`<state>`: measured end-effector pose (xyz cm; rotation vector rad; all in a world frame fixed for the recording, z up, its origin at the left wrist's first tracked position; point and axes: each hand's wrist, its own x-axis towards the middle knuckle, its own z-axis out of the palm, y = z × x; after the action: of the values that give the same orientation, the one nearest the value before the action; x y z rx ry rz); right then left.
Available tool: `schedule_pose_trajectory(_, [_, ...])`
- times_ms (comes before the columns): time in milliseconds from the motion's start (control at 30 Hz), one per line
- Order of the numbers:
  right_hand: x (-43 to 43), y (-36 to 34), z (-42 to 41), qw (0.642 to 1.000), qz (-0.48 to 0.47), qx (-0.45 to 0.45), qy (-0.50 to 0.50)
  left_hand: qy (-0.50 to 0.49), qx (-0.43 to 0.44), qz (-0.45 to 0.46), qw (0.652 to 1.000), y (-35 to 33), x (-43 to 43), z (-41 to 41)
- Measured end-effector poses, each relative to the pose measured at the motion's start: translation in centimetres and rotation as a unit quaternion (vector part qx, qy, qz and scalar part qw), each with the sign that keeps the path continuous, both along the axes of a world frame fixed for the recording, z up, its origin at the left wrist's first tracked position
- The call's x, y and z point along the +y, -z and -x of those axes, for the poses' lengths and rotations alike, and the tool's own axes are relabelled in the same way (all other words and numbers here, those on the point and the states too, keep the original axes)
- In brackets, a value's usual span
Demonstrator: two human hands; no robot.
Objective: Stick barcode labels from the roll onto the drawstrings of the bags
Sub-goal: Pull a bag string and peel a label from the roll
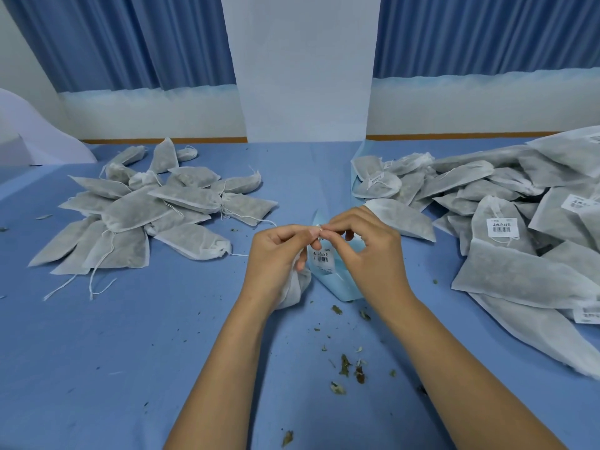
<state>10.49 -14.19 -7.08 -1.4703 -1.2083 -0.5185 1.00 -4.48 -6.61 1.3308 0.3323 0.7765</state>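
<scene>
My left hand (279, 258) grips a white drawstring bag (293, 292) that hangs below its palm, and its thumb and forefinger pinch the top of a white barcode label (322, 256). My right hand (363, 251) meets it fingertip to fingertip and pinches the same label top, where the drawstring is too thin to make out. The label hangs down between both hands. Under them a pale blue backing strip (341, 287) from the label roll runs across the table.
A pile of unlabelled grey-white bags (146, 216) with loose strings lies at the left. A larger heap of bags with barcode labels (506, 228) fills the right side. Dried leaf crumbs (347, 368) litter the blue table (130, 352). A white panel stands at the back.
</scene>
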Motion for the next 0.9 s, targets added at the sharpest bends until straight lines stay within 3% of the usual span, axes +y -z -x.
schedule_pose_trajectory(167, [0.1,0.4,-0.4,0.997,0.03,-0.058,0.045,-0.001,0.023,-0.028,0.999,-0.3,-0.4,0.2])
schedule_pose_trajectory(267, [-0.4,0.0,-0.8,0.995,0.016,0.082,0.045,-0.022,0.055,-0.069,0.996,-0.5,0.1,0.6])
schedule_pose_trajectory(367, [-1.0,-0.5,-2.0,0.967,-0.015,0.251,0.045,-0.001,0.113,-0.113,0.987,-0.6,1.4,1.6])
schedule_pose_trajectory(533, [-1.4,-0.7,-4.1,0.933,-0.001,0.357,0.043,0.103,0.204,-0.182,0.956,-0.4,1.8,2.2])
schedule_pose_trajectory(633, [-1.7,-1.0,-4.5,0.918,-0.027,0.394,0.028,0.104,0.254,-0.215,0.937,-0.1,2.3,2.3])
schedule_pose_trajectory(767, [-1.8,-2.1,-2.7,0.925,-0.096,0.366,-0.008,0.032,0.296,-0.277,0.914,0.3,2.9,2.0])
schedule_pose_trajectory(900, [-1.4,-2.3,0.9,0.961,-0.092,0.246,-0.091,-0.112,0.26,-0.277,0.918,0.7,3.5,1.5])
